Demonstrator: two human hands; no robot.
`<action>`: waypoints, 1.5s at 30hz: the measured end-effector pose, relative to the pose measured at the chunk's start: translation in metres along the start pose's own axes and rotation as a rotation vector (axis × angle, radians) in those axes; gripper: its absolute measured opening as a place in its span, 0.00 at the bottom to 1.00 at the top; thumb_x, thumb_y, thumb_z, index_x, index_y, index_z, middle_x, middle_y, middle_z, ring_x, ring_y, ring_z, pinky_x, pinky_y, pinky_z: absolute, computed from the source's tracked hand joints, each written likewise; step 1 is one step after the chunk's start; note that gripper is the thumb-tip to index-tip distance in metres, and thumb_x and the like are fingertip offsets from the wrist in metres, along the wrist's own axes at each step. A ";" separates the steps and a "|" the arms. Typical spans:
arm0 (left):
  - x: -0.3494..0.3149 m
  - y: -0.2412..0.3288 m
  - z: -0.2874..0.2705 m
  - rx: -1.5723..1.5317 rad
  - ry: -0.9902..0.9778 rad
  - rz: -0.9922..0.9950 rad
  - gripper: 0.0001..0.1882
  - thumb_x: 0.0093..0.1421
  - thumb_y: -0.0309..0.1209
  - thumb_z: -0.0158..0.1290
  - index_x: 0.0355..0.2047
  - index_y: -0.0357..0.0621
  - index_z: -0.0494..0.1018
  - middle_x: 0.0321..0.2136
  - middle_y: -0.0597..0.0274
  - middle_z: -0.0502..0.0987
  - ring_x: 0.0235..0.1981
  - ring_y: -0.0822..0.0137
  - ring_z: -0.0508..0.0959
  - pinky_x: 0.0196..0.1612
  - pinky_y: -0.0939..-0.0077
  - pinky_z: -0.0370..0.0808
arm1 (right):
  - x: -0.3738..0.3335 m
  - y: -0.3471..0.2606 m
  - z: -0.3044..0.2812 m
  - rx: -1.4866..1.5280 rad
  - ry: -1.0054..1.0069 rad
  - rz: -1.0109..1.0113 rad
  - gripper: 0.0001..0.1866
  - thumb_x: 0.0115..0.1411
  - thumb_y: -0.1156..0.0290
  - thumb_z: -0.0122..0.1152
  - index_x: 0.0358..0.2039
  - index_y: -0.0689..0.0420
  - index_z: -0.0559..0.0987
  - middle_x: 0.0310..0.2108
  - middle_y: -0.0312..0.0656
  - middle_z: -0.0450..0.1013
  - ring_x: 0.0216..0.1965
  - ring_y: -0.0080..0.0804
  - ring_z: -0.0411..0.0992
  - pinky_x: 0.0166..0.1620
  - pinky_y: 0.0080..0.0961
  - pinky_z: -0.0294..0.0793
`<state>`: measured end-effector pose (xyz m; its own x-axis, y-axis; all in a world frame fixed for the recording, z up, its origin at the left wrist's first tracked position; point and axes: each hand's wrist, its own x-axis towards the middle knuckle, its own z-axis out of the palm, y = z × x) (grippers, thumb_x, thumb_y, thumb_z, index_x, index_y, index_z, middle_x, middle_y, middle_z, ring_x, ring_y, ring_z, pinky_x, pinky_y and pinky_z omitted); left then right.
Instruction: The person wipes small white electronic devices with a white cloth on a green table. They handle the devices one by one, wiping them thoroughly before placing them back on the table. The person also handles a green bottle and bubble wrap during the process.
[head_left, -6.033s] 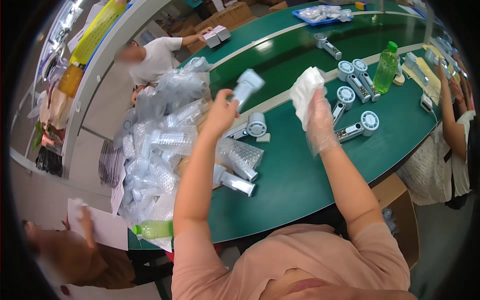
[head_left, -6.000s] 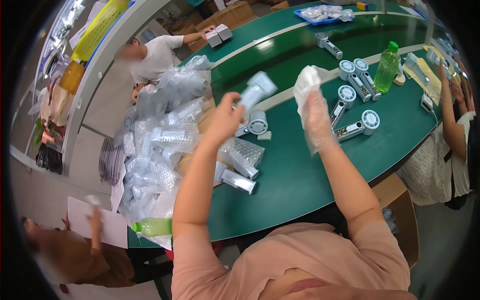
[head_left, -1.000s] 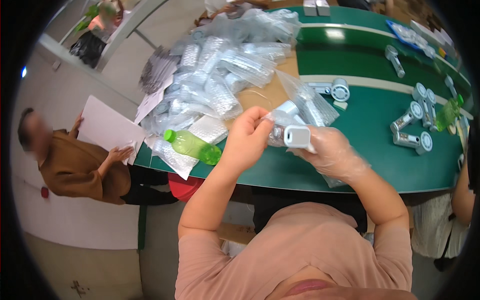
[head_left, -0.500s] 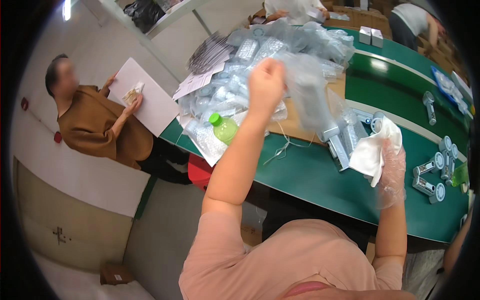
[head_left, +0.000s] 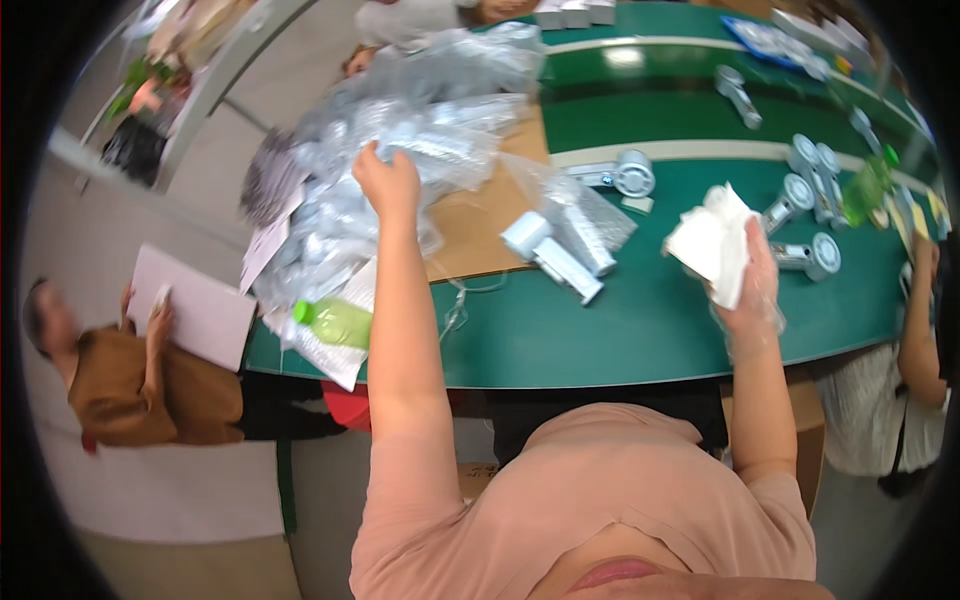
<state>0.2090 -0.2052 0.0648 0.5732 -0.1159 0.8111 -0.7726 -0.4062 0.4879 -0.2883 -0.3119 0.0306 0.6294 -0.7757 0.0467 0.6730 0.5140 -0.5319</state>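
My left hand (head_left: 390, 182) reaches over the pile of clear plastic bags (head_left: 350, 140), thumb and forefinger apart, apparently holding nothing. My right hand (head_left: 757, 290), in a thin clear plastic glove, grips a crumpled white cloth (head_left: 715, 240) above the green table. Between my hands, a pale blue handheld device (head_left: 555, 258) with a boxy head lies unwrapped on the table. Beside it, a similar device in a bubble bag (head_left: 590, 225) rests partly on brown cardboard (head_left: 480, 235). Behind them lies a round-headed device (head_left: 632, 175), like a small handheld fan.
Several more round-headed devices (head_left: 825, 255) lie at the right, near a green bottle (head_left: 868, 190). Another green-capped bottle (head_left: 335, 322) lies left of my forearm. A blue tray (head_left: 775, 45) sits far right. One person (head_left: 150, 385) holds a white board at left; another's arm (head_left: 922, 320) shows at right.
My left hand has let go of a plastic bag and moved left over the pile. The device that was below that bag now lies uncovered. The right hand still holds the cloth; the view has turned.
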 end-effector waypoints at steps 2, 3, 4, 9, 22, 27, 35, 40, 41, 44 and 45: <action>-0.054 0.086 -0.027 -0.203 -0.383 0.055 0.18 0.61 0.34 0.59 0.49 0.38 0.78 0.46 0.46 0.79 0.49 0.47 0.78 0.54 0.56 0.74 | 0.001 0.003 0.007 0.144 -0.091 -0.026 0.29 0.76 0.53 0.39 0.68 0.61 0.65 0.63 0.54 0.70 0.63 0.52 0.70 0.68 0.49 0.66; -0.080 0.125 -0.048 -0.284 -0.556 0.128 0.17 0.61 0.34 0.60 0.47 0.38 0.79 0.43 0.46 0.80 0.45 0.48 0.80 0.50 0.57 0.75 | 0.001 0.008 0.009 0.127 -0.130 -0.112 0.30 0.76 0.52 0.38 0.68 0.61 0.64 0.64 0.53 0.69 0.64 0.52 0.69 0.68 0.49 0.66; -0.103 0.159 -0.067 -0.362 -0.723 0.201 0.16 0.60 0.34 0.60 0.46 0.38 0.79 0.39 0.46 0.81 0.42 0.48 0.81 0.47 0.57 0.77 | 0.000 0.012 0.011 0.114 -0.165 -0.200 0.31 0.77 0.51 0.36 0.68 0.61 0.64 0.65 0.53 0.68 0.64 0.52 0.69 0.68 0.49 0.66; -0.161 0.206 -0.121 -0.162 -1.072 0.215 0.24 0.60 0.43 0.63 0.52 0.44 0.76 0.31 0.46 0.81 0.34 0.46 0.81 0.37 0.54 0.77 | 0.000 -0.013 -0.015 0.208 -0.015 -0.179 0.32 0.77 0.50 0.32 0.70 0.60 0.62 0.68 0.52 0.64 0.67 0.53 0.65 0.70 0.50 0.64; -0.197 0.158 -0.149 0.081 -1.006 -0.025 0.35 0.55 0.51 0.67 0.60 0.56 0.71 0.38 0.45 0.75 0.36 0.43 0.80 0.37 0.52 0.77 | -0.001 0.040 0.039 0.139 -0.216 -0.139 0.35 0.76 0.49 0.33 0.73 0.60 0.54 0.72 0.54 0.56 0.72 0.55 0.55 0.74 0.51 0.53; -0.212 0.107 -0.163 -0.540 -0.796 -0.097 0.29 0.58 0.31 0.63 0.60 0.49 0.67 0.41 0.47 0.75 0.37 0.59 0.79 0.39 0.60 0.78 | -0.006 0.044 0.060 0.163 -0.205 -0.101 0.35 0.76 0.49 0.35 0.73 0.60 0.54 0.72 0.52 0.56 0.72 0.53 0.57 0.73 0.50 0.55; -0.211 0.136 -0.209 -1.830 -1.165 -1.159 0.32 0.69 0.45 0.50 0.68 0.47 0.55 0.46 0.40 0.75 0.23 0.70 0.71 0.26 0.79 0.68 | -0.022 0.096 0.078 -1.356 -0.393 -0.547 0.33 0.70 0.49 0.52 0.64 0.62 0.67 0.67 0.49 0.62 0.65 0.43 0.65 0.64 0.40 0.66; -0.220 0.108 -0.203 -1.725 -1.341 -1.146 0.35 0.72 0.48 0.45 0.71 0.42 0.53 0.43 0.41 0.75 0.22 0.73 0.68 0.25 0.80 0.66 | -0.001 0.093 0.074 -0.982 -0.302 -0.149 0.22 0.71 0.57 0.53 0.56 0.61 0.78 0.55 0.46 0.75 0.54 0.39 0.75 0.54 0.34 0.75; -0.228 0.098 -0.199 -1.823 -1.325 -1.215 0.35 0.72 0.49 0.45 0.71 0.42 0.53 0.43 0.42 0.75 0.22 0.73 0.67 0.25 0.80 0.65 | 0.005 0.094 0.065 -0.772 -0.235 0.004 0.21 0.71 0.58 0.53 0.55 0.61 0.79 0.52 0.46 0.77 0.53 0.38 0.76 0.54 0.34 0.76; -0.244 0.098 -0.189 -1.953 -1.261 -1.277 0.35 0.72 0.51 0.44 0.70 0.44 0.56 0.40 0.46 0.75 0.20 0.75 0.65 0.27 0.81 0.64 | 0.020 0.102 0.040 -0.160 -0.062 0.424 0.21 0.72 0.58 0.50 0.56 0.60 0.77 0.51 0.46 0.78 0.53 0.40 0.76 0.56 0.37 0.75; -0.245 0.103 -0.191 -1.917 -1.193 -1.225 0.35 0.71 0.52 0.44 0.70 0.44 0.56 0.40 0.46 0.75 0.20 0.75 0.65 0.27 0.81 0.64 | 0.020 0.110 0.036 -0.044 -0.051 0.445 0.22 0.73 0.58 0.48 0.57 0.61 0.76 0.52 0.48 0.77 0.54 0.42 0.75 0.58 0.40 0.75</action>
<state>-0.0632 -0.0452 -0.0223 0.0599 -0.9973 0.0429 0.8573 0.0734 0.5096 -0.1875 -0.2580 0.0033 0.8729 -0.4631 -0.1538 0.3159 0.7765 -0.5453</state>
